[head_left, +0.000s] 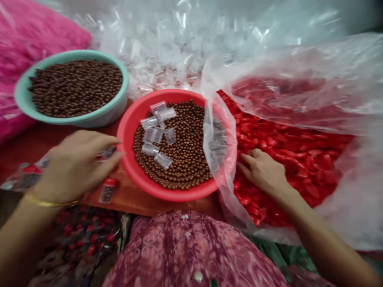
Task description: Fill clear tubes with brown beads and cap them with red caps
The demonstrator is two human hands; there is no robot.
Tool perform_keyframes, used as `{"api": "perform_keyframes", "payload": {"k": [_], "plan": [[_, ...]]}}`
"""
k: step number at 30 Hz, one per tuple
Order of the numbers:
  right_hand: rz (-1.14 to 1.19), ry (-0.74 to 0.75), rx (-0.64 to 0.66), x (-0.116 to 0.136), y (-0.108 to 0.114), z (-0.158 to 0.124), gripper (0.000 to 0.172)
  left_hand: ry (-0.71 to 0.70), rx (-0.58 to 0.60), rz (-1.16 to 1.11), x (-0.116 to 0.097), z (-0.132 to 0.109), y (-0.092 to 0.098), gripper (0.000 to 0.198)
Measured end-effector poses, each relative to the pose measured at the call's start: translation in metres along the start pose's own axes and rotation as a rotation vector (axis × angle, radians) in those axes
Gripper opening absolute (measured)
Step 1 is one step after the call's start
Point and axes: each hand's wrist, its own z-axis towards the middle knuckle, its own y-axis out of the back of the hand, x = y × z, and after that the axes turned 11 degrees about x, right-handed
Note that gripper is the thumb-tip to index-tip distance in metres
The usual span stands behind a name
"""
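My left hand (80, 163), blurred by motion, hovers left of the red basin (176, 195), its thumb and forefinger apart and nothing between them. Brown beads (191, 139) fill the basin, with several small clear containers (163, 160) lying on top. At the right, my right hand (261, 169) reaches into a bag of red plastic caps (293, 159). Its fingers are bent together among the caps, and what they hold, if anything, is too small to make out. A small filled container with a red cap (107, 190) lies on the table below my left hand.
A teal basin (89, 119) of brown beads stands at the back left, beside a pink bag (36, 36). Clear containers (170, 48) are heaped behind. The clear bag's edge (223, 159) overlaps the red basin. More red-capped containers (89, 235) lie below the table's front edge (134, 207).
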Motion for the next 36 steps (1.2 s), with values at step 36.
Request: {"api": "perform_keyframes", "payload": {"k": [36], "plan": [[1.457,-0.147,-0.322,-0.013,0.013,-0.020,0.034,0.048,0.381,-1.018,-0.082,0.166,-0.094,0.030]]}}
